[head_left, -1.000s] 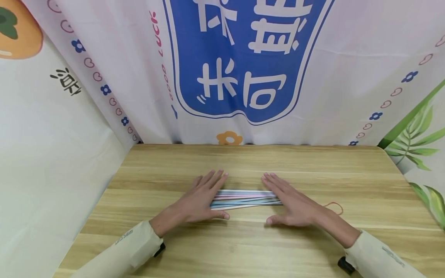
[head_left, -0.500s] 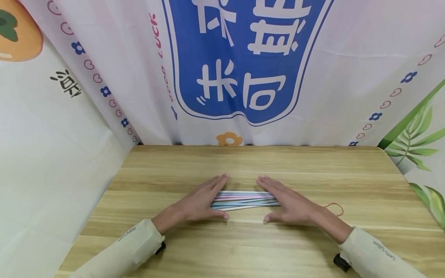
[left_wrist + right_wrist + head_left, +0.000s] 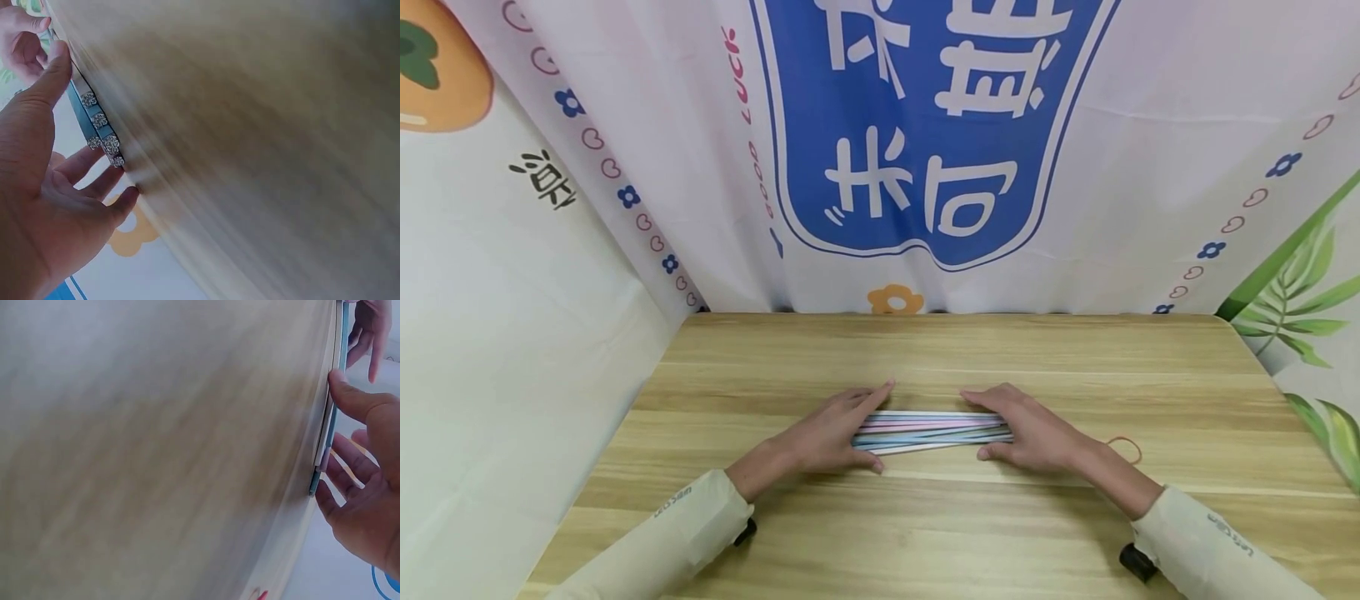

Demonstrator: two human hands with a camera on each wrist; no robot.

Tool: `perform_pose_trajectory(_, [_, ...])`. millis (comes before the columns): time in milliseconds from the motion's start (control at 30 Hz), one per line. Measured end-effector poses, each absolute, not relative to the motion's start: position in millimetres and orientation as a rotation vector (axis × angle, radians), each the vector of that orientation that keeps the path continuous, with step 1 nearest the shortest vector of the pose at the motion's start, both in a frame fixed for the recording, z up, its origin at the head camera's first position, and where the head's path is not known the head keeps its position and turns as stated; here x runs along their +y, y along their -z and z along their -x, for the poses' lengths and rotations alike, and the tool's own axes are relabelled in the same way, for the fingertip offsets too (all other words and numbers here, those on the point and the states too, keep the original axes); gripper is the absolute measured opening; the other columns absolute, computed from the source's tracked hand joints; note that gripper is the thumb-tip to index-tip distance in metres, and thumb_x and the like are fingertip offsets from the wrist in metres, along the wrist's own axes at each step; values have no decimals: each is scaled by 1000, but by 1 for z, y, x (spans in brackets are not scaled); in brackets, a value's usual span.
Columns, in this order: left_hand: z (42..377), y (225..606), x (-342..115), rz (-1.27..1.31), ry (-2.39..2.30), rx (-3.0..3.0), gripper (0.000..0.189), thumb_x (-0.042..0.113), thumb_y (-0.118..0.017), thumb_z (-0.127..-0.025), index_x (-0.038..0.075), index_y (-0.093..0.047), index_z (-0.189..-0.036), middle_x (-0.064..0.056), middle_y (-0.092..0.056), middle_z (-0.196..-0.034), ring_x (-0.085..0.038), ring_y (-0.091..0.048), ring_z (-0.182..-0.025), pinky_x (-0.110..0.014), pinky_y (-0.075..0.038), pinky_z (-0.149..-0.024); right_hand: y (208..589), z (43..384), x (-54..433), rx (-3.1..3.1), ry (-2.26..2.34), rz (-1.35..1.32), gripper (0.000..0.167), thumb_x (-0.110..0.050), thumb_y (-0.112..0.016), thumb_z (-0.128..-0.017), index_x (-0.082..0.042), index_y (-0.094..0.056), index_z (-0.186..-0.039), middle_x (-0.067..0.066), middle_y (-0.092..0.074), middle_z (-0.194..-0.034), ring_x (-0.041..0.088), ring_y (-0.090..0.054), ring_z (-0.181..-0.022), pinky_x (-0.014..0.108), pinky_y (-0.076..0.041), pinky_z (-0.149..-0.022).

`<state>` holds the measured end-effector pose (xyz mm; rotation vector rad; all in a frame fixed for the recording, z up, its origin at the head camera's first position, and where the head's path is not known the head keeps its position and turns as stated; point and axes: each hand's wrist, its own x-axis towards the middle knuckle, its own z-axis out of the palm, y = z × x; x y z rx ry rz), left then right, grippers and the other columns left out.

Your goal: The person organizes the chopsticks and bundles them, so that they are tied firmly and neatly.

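Observation:
A bundle of thin, pencil-like pastel sticks (image 3: 932,429) in white, pink, blue and green lies crosswise on the wooden table. Sparkling, gem-like ends (image 3: 111,145) show on the left side in the left wrist view. Over that left end my left hand (image 3: 827,437) rests, thumb on the near side and index finger stretched past the far side. My right hand (image 3: 1041,433) straddles the right end, its fingers bent a little more, the thumb near the bundle's near edge. Both palms hide the bundle's ends in the head view. Neither hand clearly squeezes the sticks.
A thin red band loop (image 3: 1126,450) lies right of the right hand, partly behind the wrist. The wooden table (image 3: 910,533) ends at a hanging printed cloth (image 3: 820,283) at the back. More printed cloth flanks it left and right.
Both hands have drawn in around the bundle from a flatter, wider spread. The right hand's fingers have bent and shifted slightly right. The sticks stay nearly in place.

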<state>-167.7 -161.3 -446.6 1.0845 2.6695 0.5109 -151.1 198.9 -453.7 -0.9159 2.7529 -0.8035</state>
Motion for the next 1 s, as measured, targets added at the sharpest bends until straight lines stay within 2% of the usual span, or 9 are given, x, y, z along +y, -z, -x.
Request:
perform_pose_trajectory(200, [170, 447, -163, -1172, -595, 2641, 106, 39, -86, -90, 11, -24, -171, -5, -59, -158, -34, -50, -149, -53, -45, -120, 453, 152, 200, 2774, 830, 945, 61, -23, -84, -93, -9, -63, -148, 7, -69, -144, 29, -62, -133, 54, -51, -111])
perform_pose_trajectory(300, [171, 446, -162, -1193, -627, 2621, 95, 34, -86, -91, 9, -35, -168, -6, -63, -154, -31, -54, -145, -52, -47, -118, 453, 152, 201, 2776, 842, 948, 50, -20, -84, -94, -9, -69, -140, 3, -72, -131, 20, -66, -117, 46, -55, -102])
perform_pose_trajectory(433, [171, 444, -160, -1192, -631, 2620, 84, 31, -86, -91, 9, -47, -162, -8, -63, -153, -31, -56, -144, -50, -48, -117, 453, 151, 200, 2771, 847, 932, 43, -20, -85, -93, -11, -73, -133, -4, -72, -115, 8, -61, -99, 33, -54, -89])
perform_pose_trajectory(567, [170, 445, -156, -1251, -618, 2639, 76, 26, -87, -91, 8, -54, -157, -6, -72, -138, -24, -65, -130, -46, -52, -112, 454, 150, 200, 2754, 857, 929, 37, -21, -85, -93, -12, -76, -128, -9, -69, -106, 5, -58, -95, 29, -52, -85])
perform_pose_trajectory(700, [169, 446, -153, -1307, -617, 2655, 69, 20, -88, -91, 5, -58, -152, -2, -76, -118, -16, -69, -111, -40, -57, -102, 453, 147, 199, 2753, 856, 936, 30, -19, -83, -94, -13, -78, -123, -8, -71, -106, 6, -60, -96, 29, -52, -85])
perform_pose_trajectory(867, [167, 444, -151, -1280, -623, 2651, 65, 16, -86, -92, 5, -60, -150, -3, -73, -114, -15, -67, -105, -34, -59, -94, 451, 144, 196, 2733, 879, 892, 28, -13, -82, -95, -10, -78, -122, -7, -69, -103, 3, -60, -91, 26, -54, -80])
perform_pose_trajectory(1000, [164, 442, -149, -1253, -613, 2636, 62, 15, -83, -94, 7, -59, -151, -6, -71, -118, -14, -65, -103, -31, -59, -87, 449, 143, 194, 2720, 904, 848, 23, -11, -82, -95, -10, -78, -117, -7, -67, -99, 1, -57, -87, 23, -53, -77])
